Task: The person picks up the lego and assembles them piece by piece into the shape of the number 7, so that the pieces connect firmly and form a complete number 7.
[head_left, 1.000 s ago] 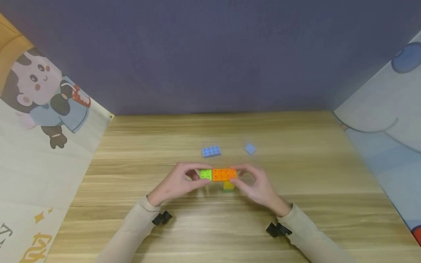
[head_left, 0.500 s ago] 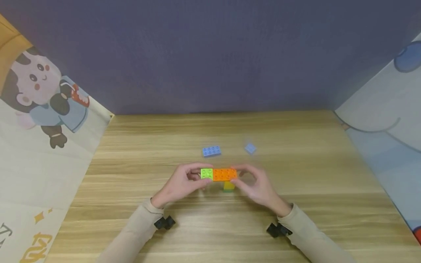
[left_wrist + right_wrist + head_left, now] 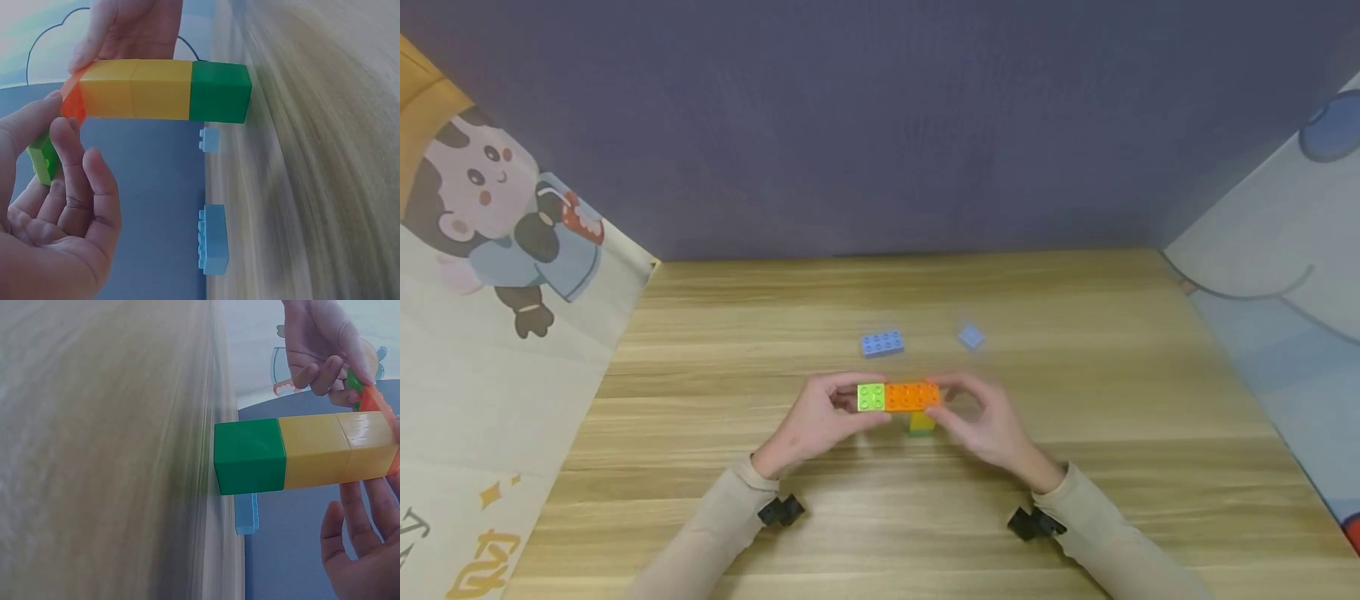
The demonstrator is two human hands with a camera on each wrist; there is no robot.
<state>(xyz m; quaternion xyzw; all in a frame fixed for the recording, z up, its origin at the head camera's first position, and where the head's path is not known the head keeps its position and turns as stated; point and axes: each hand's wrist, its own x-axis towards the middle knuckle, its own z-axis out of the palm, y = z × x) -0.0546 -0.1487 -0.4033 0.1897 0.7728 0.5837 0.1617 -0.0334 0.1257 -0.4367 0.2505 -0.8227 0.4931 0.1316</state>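
Observation:
A tower stands on the table: a dark green block [image 3: 219,92] at the bottom, two yellow blocks [image 3: 136,89] above it, and an orange studded brick [image 3: 912,397] across the top. At the orange brick's left end is a lime green brick [image 3: 871,397] with its studs up; whether the two are joined I cannot tell. My left hand [image 3: 820,419] holds the lime green brick between thumb and fingers, the thumb reaching the orange brick. My right hand [image 3: 990,427] pinches the orange brick's right end. From above, the orange brick hides most of the tower.
Beyond the hands lie a long blue brick [image 3: 882,343] and a smaller light blue brick [image 3: 971,337] on the wooden table [image 3: 737,317]. A dark blue panel [image 3: 910,133] rises at the back, with printed panels at both sides.
My left hand has shifted slightly right, and its thumb has slid from over the lime green brick to the front edge, baring more studs. The right hand keeps its place on the orange brick.

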